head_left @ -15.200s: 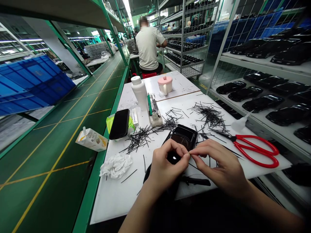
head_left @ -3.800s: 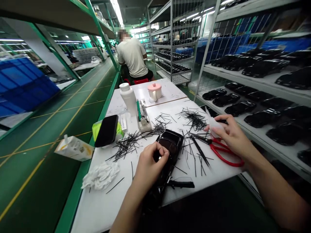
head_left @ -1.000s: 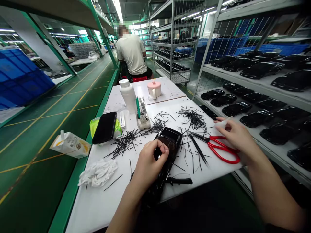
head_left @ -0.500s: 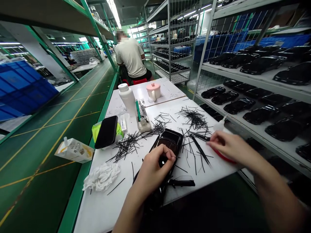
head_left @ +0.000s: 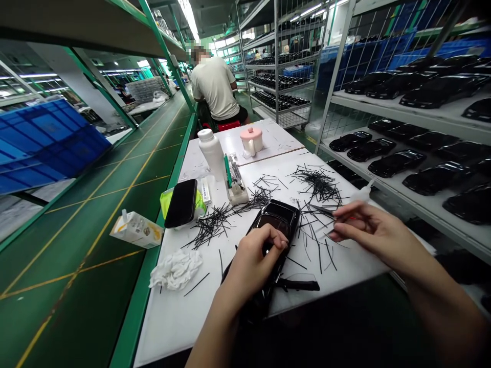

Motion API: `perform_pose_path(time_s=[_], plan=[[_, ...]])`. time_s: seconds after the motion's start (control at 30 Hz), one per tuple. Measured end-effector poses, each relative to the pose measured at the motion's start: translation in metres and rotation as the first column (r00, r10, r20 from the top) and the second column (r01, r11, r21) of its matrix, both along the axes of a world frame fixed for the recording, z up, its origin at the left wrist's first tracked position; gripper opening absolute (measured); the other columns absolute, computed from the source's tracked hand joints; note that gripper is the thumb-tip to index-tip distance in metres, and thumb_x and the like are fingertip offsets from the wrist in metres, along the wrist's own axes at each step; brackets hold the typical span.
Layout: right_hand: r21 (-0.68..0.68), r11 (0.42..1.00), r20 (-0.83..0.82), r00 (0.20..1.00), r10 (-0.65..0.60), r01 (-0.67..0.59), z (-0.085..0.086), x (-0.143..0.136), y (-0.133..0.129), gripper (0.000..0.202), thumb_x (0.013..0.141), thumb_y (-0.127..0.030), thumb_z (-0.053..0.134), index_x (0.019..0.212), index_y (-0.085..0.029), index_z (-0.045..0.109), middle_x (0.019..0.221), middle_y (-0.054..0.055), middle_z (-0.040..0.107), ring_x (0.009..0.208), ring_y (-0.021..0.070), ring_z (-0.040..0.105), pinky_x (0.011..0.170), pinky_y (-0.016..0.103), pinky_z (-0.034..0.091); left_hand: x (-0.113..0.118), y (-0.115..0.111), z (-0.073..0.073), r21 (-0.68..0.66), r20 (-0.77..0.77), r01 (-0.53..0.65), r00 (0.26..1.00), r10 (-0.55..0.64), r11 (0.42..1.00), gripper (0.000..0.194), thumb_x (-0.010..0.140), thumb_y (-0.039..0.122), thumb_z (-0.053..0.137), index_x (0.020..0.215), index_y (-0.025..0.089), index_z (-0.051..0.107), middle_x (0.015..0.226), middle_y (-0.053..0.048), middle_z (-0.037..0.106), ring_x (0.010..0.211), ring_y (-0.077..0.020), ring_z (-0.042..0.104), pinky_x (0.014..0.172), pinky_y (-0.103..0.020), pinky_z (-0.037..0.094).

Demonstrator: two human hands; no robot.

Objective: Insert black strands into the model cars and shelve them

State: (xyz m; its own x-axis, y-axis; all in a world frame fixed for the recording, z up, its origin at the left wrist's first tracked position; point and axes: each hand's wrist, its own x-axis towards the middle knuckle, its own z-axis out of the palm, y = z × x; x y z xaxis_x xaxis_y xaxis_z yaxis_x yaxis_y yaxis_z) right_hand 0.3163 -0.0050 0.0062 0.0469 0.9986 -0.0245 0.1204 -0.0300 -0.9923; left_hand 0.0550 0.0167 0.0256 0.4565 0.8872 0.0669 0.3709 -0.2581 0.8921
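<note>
A glossy black model car (head_left: 282, 209) lies on the white table, partly covered by my left hand (head_left: 263, 253). That hand is closed over the car body, thumb and forefinger pinched together; whatever is between them is too small to name. To the right, my right hand (head_left: 364, 227) is raised above the table with its fingers closed on slim tweezers (head_left: 325, 233), blurred and pointing left. Beneath that hand lie scissors (head_left: 322, 209), their red handles mostly hidden. Thin black strips (head_left: 316, 184) are scattered around the car. A long black piece (head_left: 299, 284) lies by its near end.
Left on the table are crumpled tissue (head_left: 176, 268), a phone (head_left: 181, 203), a white bottle (head_left: 211, 153) and a tool holder (head_left: 236, 191). A pink-lidded cup (head_left: 251, 142) stands farther back. Racks of black model cars (head_left: 397, 162) flank the right. A person (head_left: 215, 87) sits ahead.
My right hand has picked the tweezers up off the table and lifted slightly. My left hand stays pinched over the car. The whole view has shifted a little.
</note>
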Motion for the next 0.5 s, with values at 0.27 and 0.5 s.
perform_pose_path(time_s=[0.27, 0.5], plan=[[0.154, 0.987, -0.144, 0.989, -0.027, 0.049, 0.0, -0.043, -0.005, 0.021, 0.076, -0.038, 0.081, 0.081, -0.022, 0.07, 0.087, 0.005, 0.073, 0.082, 0.0187, 0.071, 0.071, 0.027, 0.06, 0.001, 0.0, 0.001, 0.015, -0.001, -0.001, 1.0, 0.001, 1.0, 0.022, 0.091, 0.015, 0.055, 0.074, 0.021, 0.044, 0.091, 0.0, 0.069, 0.089, -0.0164, 0.063, 0.082, -0.029, 0.044], [0.154, 0.986, -0.121, 0.992, -0.047, 0.065, 0.002, -0.045, -0.007, 0.021, 0.076, -0.039, 0.081, 0.081, -0.022, 0.069, 0.084, 0.005, 0.073, 0.078, 0.019, 0.069, 0.067, 0.028, 0.059, 0.001, 0.0, 0.001, 0.024, -0.027, -0.002, 1.0, 0.002, 1.0, 0.024, 0.091, 0.017, 0.055, 0.072, 0.022, 0.042, 0.091, -0.002, 0.07, 0.09, -0.0183, 0.063, 0.081, -0.031, 0.045]])
